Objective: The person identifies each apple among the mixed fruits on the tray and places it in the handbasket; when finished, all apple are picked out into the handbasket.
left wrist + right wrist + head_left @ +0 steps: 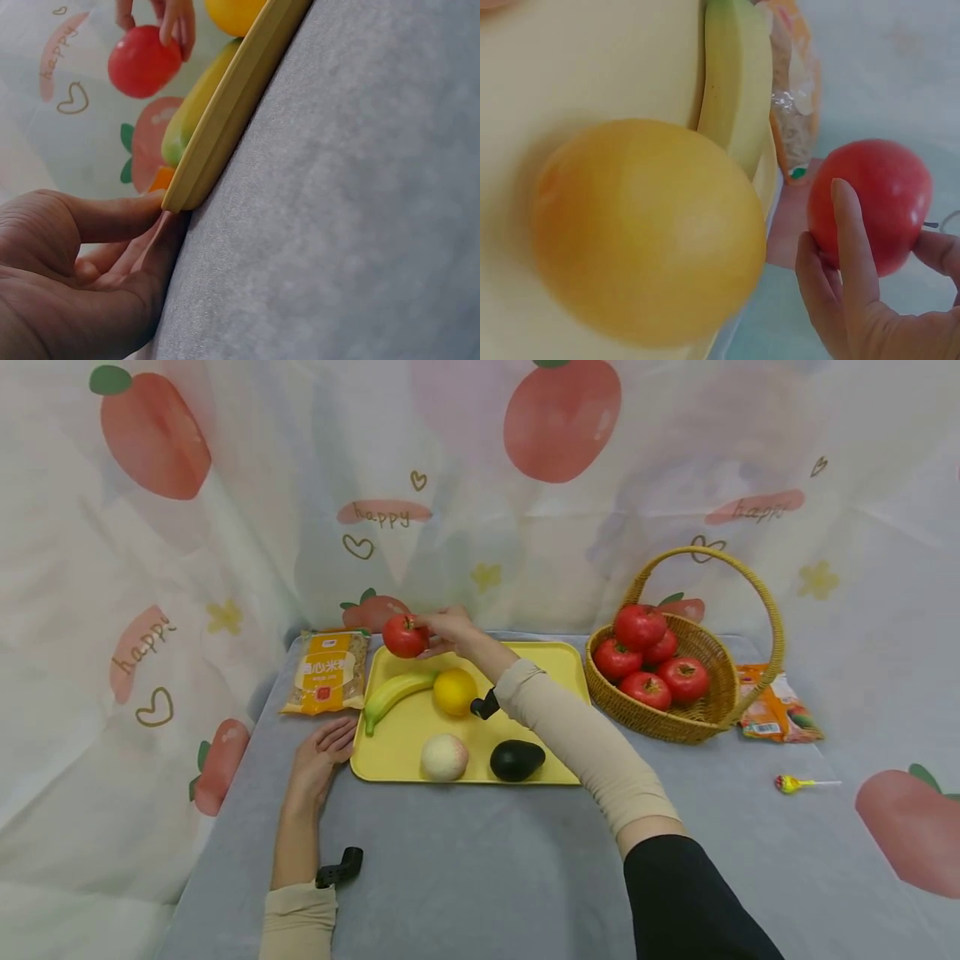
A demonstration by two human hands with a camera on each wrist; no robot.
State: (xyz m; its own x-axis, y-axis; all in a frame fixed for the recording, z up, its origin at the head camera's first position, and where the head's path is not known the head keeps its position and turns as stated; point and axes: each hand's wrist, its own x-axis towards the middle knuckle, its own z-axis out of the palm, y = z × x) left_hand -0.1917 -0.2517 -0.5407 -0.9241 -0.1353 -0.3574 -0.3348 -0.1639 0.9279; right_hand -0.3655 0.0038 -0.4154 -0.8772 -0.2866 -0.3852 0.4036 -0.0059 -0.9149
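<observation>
My right hand [450, 631] grips a red apple [406, 636] with its fingers. It holds the apple raised by the back left corner of a yellow tray [480, 743]. In the right wrist view the apple [877, 202] shows a short dark stem. My left hand [322, 760] is at the tray's left edge. In the left wrist view its thumb [124, 215] meets the tray rim [217, 142], with the fingers below the rim. On the tray lie a banana [393, 695], a yellow round fruit [454, 692], a pale peach [444, 757] and a dark avocado [517, 761].
A wicker basket [675, 727] with a tall handle holds several red apples [640, 627] right of the tray. Behind it lies an orange snack packet [776, 706], with a lollipop [795, 783] farther forward. An orange food bag [326, 672] lies at the tray's left. Printed cloth hangs behind the grey table.
</observation>
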